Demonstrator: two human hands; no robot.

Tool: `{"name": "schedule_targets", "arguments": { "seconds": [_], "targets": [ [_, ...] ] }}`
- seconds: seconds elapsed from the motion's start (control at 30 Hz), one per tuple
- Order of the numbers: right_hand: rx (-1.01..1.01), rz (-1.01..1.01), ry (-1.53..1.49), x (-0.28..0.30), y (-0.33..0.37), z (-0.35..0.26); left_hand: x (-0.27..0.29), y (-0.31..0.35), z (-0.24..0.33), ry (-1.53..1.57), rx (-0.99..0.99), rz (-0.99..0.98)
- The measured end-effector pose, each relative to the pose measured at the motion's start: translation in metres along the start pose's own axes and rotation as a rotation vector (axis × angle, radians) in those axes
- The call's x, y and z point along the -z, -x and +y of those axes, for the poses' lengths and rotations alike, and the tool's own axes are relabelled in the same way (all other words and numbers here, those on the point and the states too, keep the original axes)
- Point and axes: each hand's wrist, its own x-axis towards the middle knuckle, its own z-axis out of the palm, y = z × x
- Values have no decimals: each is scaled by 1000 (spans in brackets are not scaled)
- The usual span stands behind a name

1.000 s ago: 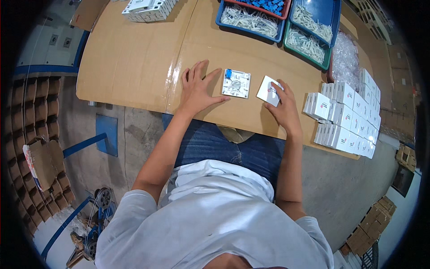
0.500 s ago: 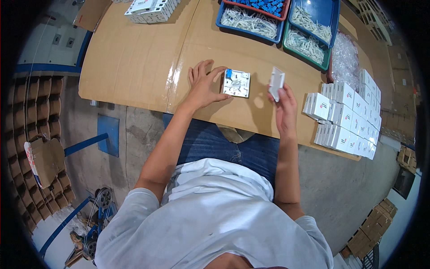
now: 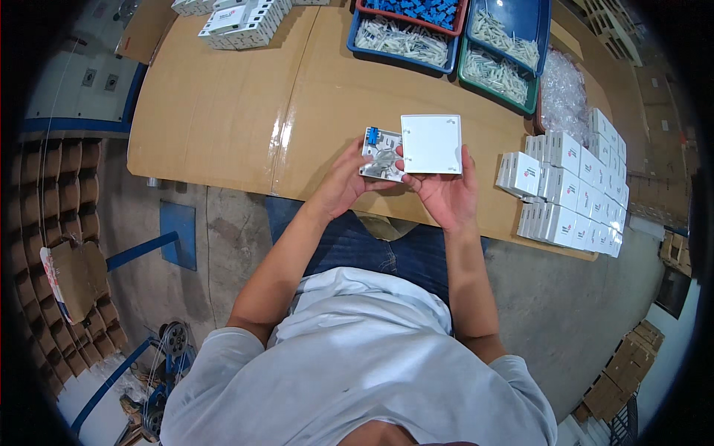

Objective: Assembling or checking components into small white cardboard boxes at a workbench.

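Note:
My left hand grips a small white plastic box base by its left and lower sides. A blue clip-like piece sits in the base's upper left corner, and a small clear bag with pale parts lies inside. My right hand holds a square white cover from below, thumb and fingers at its edges. The cover's inner face is turned up toward me. Its left edge overlaps the base's right side in view; whether the two touch I cannot tell.
White finished boxes are stacked at the right table edge. Trays of pale plugs and blue pieces stand at the back, beside a heap of clear plastic bags. More white boxes sit far left on the cardboard-covered table.
My right hand has brought the cover left, beside the base, and turned its inner face up. My left hand has closed around the base, which is now slightly tilted and lower.

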Motion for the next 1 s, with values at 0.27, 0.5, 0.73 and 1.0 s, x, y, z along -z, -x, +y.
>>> {"name": "schedule_targets", "arguments": {
  "seconds": [0.27, 0.5, 0.73, 1.0],
  "targets": [
    [-4, 6, -24, 6, 1, 0, -3, 1, -13, 126, 84, -15],
    [-22, -48, -101, 2, 2, -1, 1, 1, -24, 359, 152, -159],
    [-24, -14, -148, 2, 3, 1, -15, 3, -25, 396, 192, -90],
    [162, -50, 380, 10, 10, -8, -17, 2, -18, 396, 174, -145]
  ]
}}
